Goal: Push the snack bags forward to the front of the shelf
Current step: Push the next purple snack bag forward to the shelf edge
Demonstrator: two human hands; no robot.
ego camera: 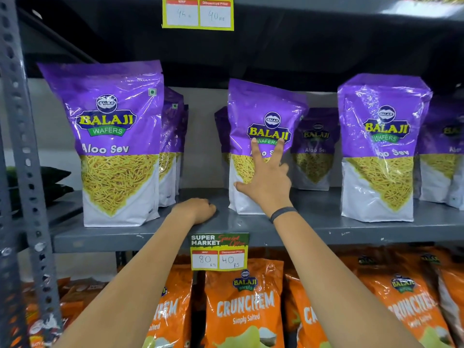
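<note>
So the grey metal shelf [313, 227] has a row of purple Balaji Aloo Sev snack bags standing upright on it. The left bag [113, 144] and the right bag [381, 146] sit up near the front edge, with more purple bags [313, 149] tucked further back behind them. The middle bag [261, 126] stands a bit behind the other two front ones, leaning slightly. The right hand [266, 177] is spread wide and flat against the front of that middle bag — fingers fanned out over the logo, thumb out to the side, not gripping anything. There's a dark band [283, 213] on that wrist. The left hand [195, 209] is curled loosely, resting knuckles-up on the bare shelf just left of the middle bag, holding nothing. A yellow price tag [218, 252] hangs off the shelf's front lip, and below that is a row of orange Crunchem bags [246, 302].
</note>
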